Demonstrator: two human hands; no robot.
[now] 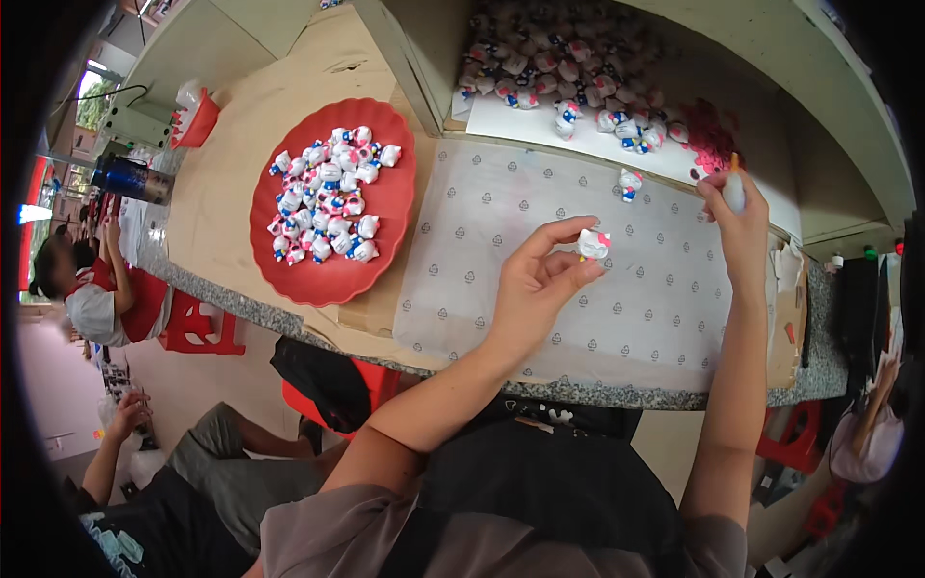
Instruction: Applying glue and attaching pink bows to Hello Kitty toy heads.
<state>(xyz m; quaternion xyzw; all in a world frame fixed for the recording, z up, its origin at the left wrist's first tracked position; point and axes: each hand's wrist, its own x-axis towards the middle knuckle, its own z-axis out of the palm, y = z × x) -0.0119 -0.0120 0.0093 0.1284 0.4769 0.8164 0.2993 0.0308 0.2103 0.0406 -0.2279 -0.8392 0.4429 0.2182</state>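
Between the thumb and fingers of my left hand [541, 281] is a small white cat figurine [594, 245] with a pink bow, held above a patterned paper sheet [472, 318]. My right hand [740, 226] is closed around a small whitish squeeze bottle [735, 195] with an orange tip pointing up. Beside that hand, at the back right, lies a heap of small pink-red pieces [713, 143]. One figurine with a blue body [629, 184] stands alone on the sheet's far part, between my two hands.
Many figurines fill a scalloped red tray [318, 281] on the left. A larger pile of figurines [568, 67] sits under the shelf at the back. A red basket [198, 122] and a dark cylinder [135, 180] stand far left. Other people sit at left and far right.
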